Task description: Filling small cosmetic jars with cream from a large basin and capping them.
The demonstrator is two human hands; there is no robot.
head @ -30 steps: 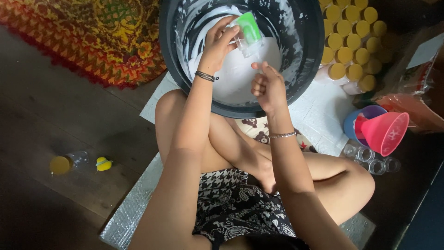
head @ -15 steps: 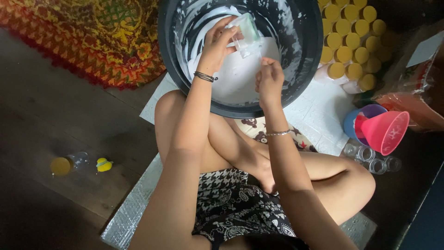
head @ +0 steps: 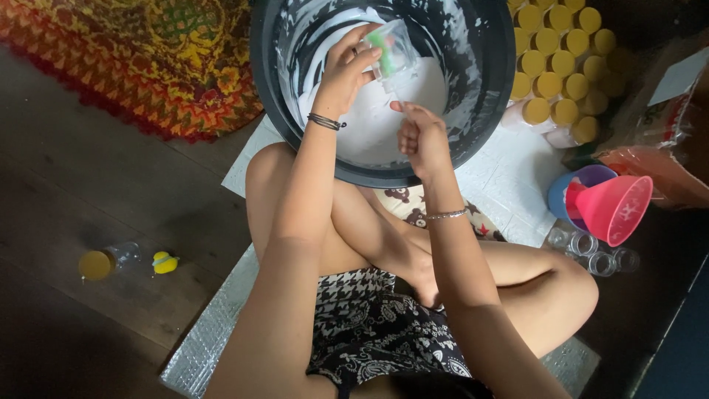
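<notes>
Clear small jar (head: 390, 50) pinched by left hand (head: 344, 70) over black tub (head: 487, 111), tilted, mouth down-right; right hand (head: 421, 137) loosely curled, pinching nothing visible.

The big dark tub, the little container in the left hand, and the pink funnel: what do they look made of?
Tub: probably dark moulded plastic, its smooth wall streaked with white paste. Small container, pinched by the left hand above the paste: looks like clear plastic with a green part, smeared white. Pink funnel: translucent glossy plastic, light showing through its cone. The right hand is beside the container.
</notes>
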